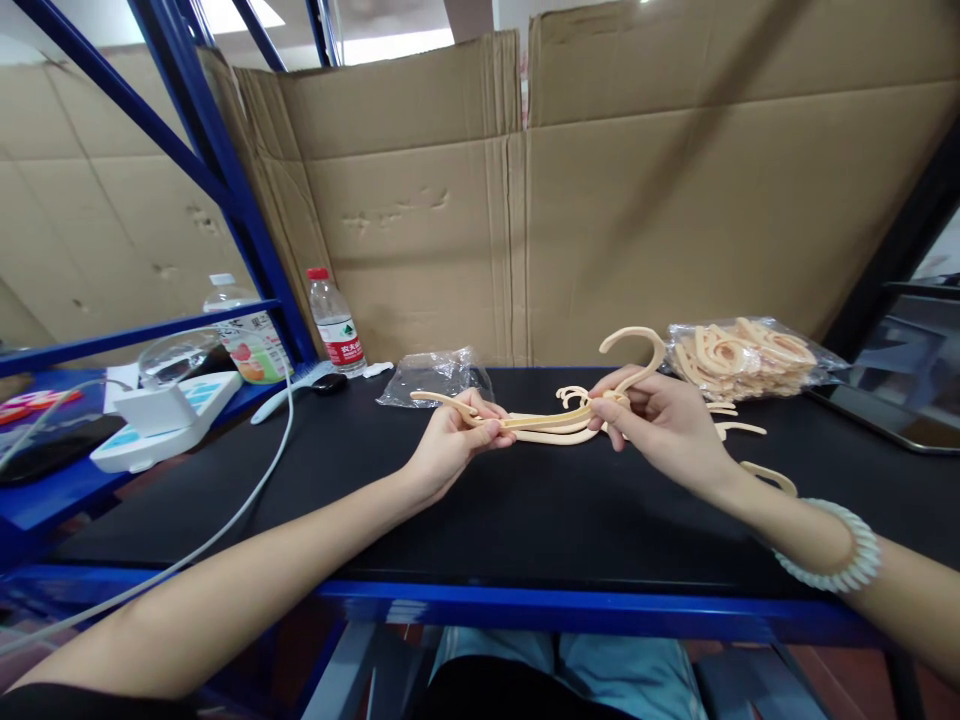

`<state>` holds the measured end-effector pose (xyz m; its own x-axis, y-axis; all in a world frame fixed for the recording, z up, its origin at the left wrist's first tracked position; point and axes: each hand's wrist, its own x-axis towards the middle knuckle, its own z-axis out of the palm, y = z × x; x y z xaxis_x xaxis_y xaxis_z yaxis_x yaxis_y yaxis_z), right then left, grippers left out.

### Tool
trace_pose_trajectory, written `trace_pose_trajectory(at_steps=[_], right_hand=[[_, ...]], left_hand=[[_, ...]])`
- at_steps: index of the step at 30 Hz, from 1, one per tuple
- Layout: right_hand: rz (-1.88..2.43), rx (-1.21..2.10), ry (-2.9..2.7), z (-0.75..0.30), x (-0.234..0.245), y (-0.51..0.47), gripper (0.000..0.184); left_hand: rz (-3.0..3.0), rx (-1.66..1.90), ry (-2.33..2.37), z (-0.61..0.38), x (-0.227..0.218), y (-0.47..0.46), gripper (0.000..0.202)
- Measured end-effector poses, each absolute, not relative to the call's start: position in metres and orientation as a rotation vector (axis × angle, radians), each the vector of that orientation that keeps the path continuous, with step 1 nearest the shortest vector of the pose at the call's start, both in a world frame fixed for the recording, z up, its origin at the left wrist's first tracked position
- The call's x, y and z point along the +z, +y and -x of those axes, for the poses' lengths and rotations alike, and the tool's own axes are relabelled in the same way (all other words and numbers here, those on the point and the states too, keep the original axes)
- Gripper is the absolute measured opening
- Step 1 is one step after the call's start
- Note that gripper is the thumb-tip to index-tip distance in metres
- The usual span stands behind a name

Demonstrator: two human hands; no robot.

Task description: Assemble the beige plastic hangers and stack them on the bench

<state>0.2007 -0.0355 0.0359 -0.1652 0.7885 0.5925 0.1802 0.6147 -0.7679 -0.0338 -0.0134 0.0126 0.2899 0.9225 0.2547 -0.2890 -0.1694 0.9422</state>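
A beige plastic clothes hanger (551, 421) is held between both hands just above the black table. My left hand (459, 440) pinches its left arm, whose tip sticks out beyond the fingers. At the base of the curved hook, my right hand (660, 420) has its fingers closed on the hanger, and the hook rises above them. More beige hanger parts (746, 428) lie on the table behind and beside my right hand, partly covered by it. How the held hanger's right side looks is hidden by that hand.
A clear bag of beige hangers (739, 358) lies at the back right, near a dark tablet-like screen (892, 385). An empty clear bag (435, 378) and a red-capped bottle (337, 325) are behind my left hand. A white power strip (169, 425) with a cable (274, 465) sits left.
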Motion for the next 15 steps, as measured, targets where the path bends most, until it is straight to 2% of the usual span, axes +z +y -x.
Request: trace_pose_trajectory(at_steps=[6, 9, 12, 15], right_hand=[[0.819, 0.748, -1.592, -0.208, 0.036, -0.025, 0.031], [0.858, 0.782, -1.558, -0.218, 0.037, -0.014, 0.034], [0.975, 0.878, -1.543, -0.229, 0.039, -0.003, 0.035], [1.066, 1.015, -1.551, -0.232, 0.036, 0.003, 0.032]], left_hand=[[-1.227, 1.200, 0.685, 0.035, 0.018, -0.015, 0.026], [-1.243, 1.030, 0.790, 0.037, 0.018, -0.015, 0.024], [-1.513, 0.715, 0.812, 0.036, 0.016, -0.022, 0.020], [-2.106, 0.555, 0.702, 0.034, 0.016, -0.036, 0.012]])
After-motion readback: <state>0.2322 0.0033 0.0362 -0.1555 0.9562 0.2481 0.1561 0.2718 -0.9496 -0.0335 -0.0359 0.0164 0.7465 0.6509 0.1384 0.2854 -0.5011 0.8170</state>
